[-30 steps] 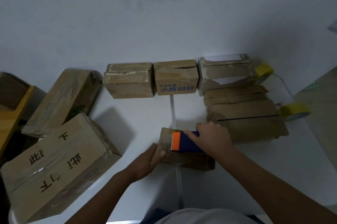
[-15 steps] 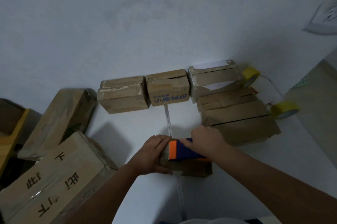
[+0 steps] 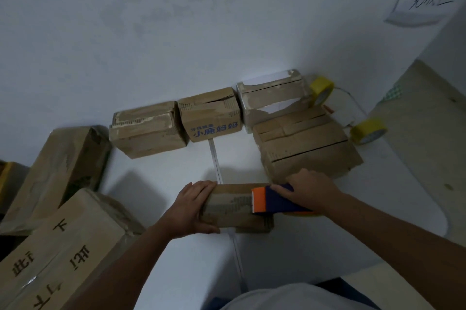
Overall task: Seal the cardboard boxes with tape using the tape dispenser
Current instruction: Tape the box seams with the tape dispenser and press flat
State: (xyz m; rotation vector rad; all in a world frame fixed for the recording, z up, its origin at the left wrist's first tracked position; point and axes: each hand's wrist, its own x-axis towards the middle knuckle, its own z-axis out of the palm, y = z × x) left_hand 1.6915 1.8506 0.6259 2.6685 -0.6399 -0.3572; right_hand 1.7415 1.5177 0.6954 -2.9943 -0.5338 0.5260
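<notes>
The white counter [image 3: 161, 246] carries everything, and the biggest items sit out of the way: two large cartons [image 3: 58, 246] crowd the left edge, probably parked there to leave the middle free for work. Along the wall stands a row of smaller cardboard boxes [image 3: 209, 118], with one flatter box [image 3: 305, 148] in front at the right (its top seam looks open, so I judge it unsealed).

The small box [image 3: 237, 208] being sealed lies in the centre, close to the person. The left hand [image 3: 194, 208] clasps its left end, fingers curled over the top edge and thumb along the near side, most likely to keep it from sliding under the pull of the tape. The right hand [image 3: 310, 191] grips the blue-and-orange tape dispenser [image 3: 272, 200], which sits on the box's top toward its right end, orange blade end facing left.

Two yellow tape rolls [image 3: 368, 130] lie by the far right, apparently spares.
</notes>
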